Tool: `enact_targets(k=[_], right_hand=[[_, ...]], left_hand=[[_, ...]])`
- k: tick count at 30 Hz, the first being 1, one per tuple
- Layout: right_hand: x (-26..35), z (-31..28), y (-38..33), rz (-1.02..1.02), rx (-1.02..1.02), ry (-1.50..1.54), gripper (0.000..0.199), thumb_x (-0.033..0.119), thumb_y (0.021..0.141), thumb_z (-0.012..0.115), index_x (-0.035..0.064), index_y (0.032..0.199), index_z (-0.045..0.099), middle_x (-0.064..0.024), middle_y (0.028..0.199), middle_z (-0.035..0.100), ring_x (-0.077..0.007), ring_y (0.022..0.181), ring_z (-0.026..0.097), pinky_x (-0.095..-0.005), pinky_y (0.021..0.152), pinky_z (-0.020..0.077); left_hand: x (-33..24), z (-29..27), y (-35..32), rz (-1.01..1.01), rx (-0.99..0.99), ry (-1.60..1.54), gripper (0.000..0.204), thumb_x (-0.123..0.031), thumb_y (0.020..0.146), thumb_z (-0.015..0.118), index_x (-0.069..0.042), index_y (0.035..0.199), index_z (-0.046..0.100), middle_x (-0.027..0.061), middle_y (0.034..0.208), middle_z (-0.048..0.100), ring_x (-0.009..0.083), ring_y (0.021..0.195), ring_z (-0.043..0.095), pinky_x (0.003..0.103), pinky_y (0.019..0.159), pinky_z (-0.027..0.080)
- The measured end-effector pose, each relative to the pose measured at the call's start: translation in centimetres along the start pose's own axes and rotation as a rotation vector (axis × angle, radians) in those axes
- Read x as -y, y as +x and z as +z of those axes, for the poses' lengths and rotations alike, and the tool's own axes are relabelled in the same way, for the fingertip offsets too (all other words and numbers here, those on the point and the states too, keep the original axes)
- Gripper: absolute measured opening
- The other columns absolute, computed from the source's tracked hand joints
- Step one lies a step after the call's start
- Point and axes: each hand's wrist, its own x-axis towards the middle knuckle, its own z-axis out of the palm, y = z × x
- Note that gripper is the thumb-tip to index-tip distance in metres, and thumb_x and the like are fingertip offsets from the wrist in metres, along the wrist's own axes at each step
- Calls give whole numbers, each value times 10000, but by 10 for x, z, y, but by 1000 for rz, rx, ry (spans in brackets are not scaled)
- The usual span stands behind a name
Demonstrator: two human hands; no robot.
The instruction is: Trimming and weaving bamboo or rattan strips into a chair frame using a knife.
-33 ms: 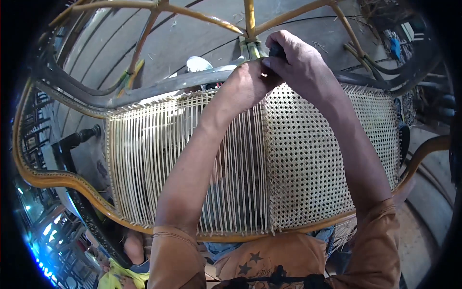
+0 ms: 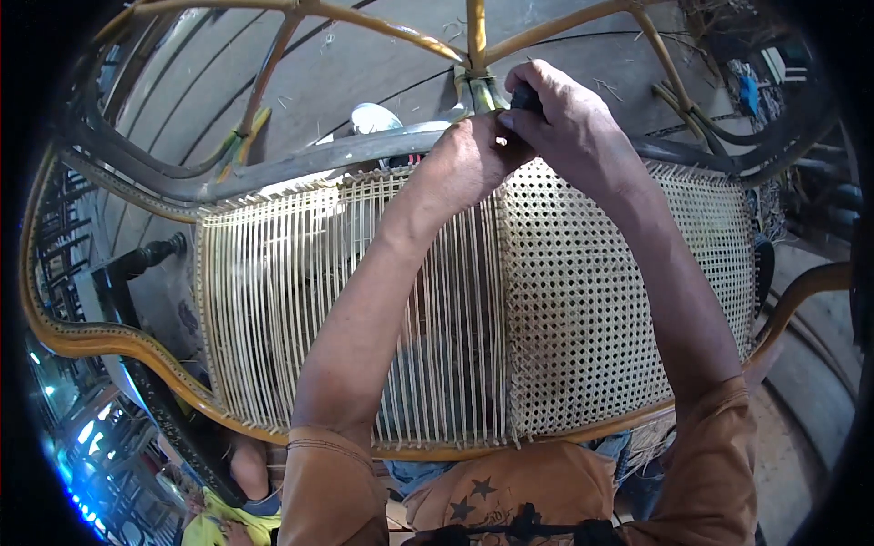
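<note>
A cane panel is stretched in a curved wooden furniture frame in front of me. On its right half the cane webbing is a close mesh with small holes; on its left half, mostly parallel cane strands run from near to far. At the panel's far edge, my right hand is closed round a short black handle, whose lower end is hidden. Beside it, touching, my left hand is curled with its fingertips out of sight. A pale cane end shows between the hands.
A grey rail crosses behind the panel, with wooden bars beyond it. A white round object lies past the rail. Dark turned wood stands at left. Part of a person in yellow shows at lower left.
The view has shifted very slightly. Both hands keep the same pose at the panel's far edge.
</note>
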Motion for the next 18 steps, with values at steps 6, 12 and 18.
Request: enact_targets(k=[6,12,18], right_hand=[[-12,20,9,-106,-15,-44,290,155,820,650,32,1056,534,-151,914,620,-271,808,628,-353,715,514],[-9,21,14,17,58,-52,291,174,820,649,37,1053,539,-154,913,626,-277,821,638,-354,718,516],[-13,31,13,-123,-3,-120,285,144,821,641,33,1057,526,-153,912,609,-285,824,627,-360,728,517]], left_hand=[[38,8,7,55,-32,-116,210,-164,868,587,27,944,627,186,770,655,240,685,642,351,643,503],[43,8,11,19,-18,-91,238,-186,871,585,35,948,629,204,797,656,240,693,645,348,651,504],[50,8,8,37,-30,-140,231,-172,861,595,36,955,630,197,806,662,249,737,659,346,666,510]])
